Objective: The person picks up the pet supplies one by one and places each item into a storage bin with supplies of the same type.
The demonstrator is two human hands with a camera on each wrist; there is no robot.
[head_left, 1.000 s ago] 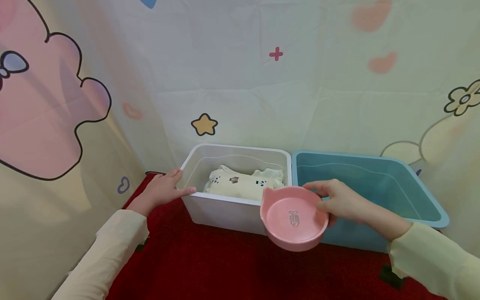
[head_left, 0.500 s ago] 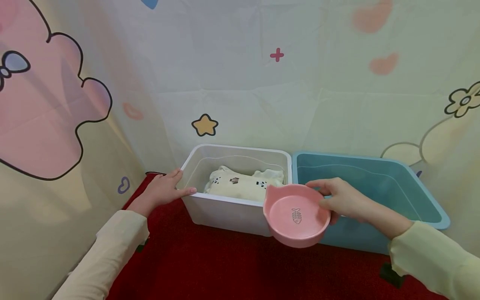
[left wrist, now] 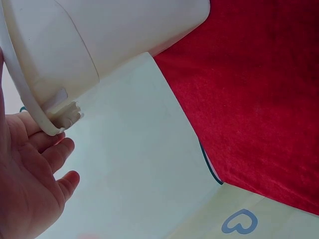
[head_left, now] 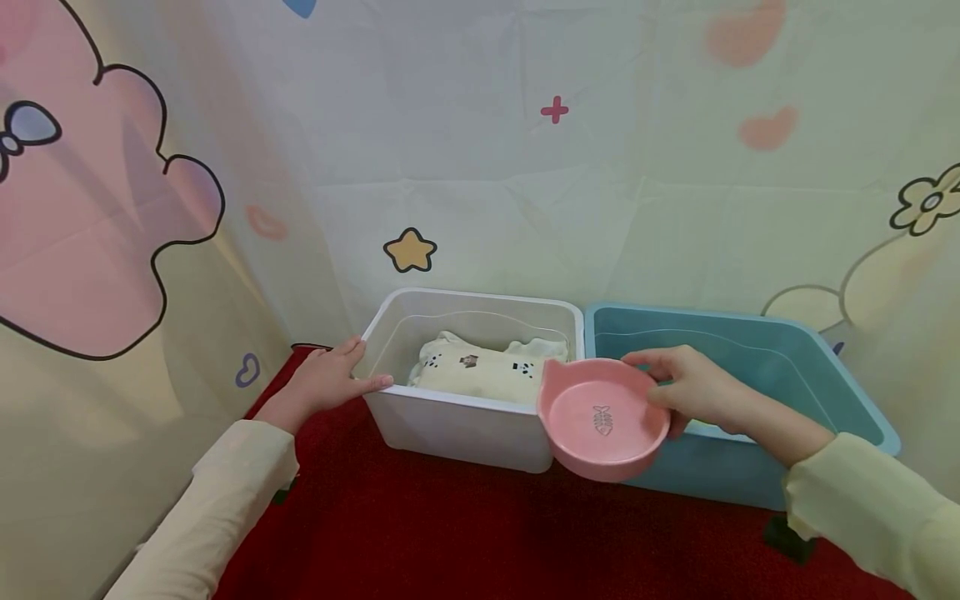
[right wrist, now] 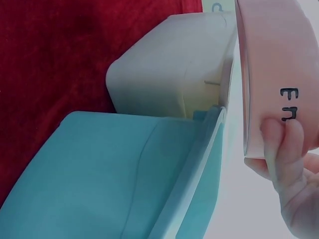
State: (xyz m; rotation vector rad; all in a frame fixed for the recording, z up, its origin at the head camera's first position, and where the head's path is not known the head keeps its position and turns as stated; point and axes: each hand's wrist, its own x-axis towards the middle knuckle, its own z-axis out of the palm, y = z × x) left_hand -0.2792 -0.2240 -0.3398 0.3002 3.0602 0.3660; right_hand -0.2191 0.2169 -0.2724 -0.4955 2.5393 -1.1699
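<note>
My right hand pinches a pink cat bowl by its right rim, thumb on the inside and fingers around the outer wall. The bowl has a pointed ear and a fishbone print, and it tilts toward me over the fronts of the two bins. In the right wrist view, dark letters show on its side wall. My left hand rests at the front left corner of the white bin, its fingers relaxed and thumb along the front rim. A cream cloth item with animal prints lies in that bin.
A blue-green bin stands to the right, against the white one; a bit of pale yellow shows below my right wrist. Both bins are on a red cloth, close to a printed fabric backdrop.
The right hand has carried the pink cat bowl slightly to the right and up in the head view. My left hand has stayed on the white bin's corner.
</note>
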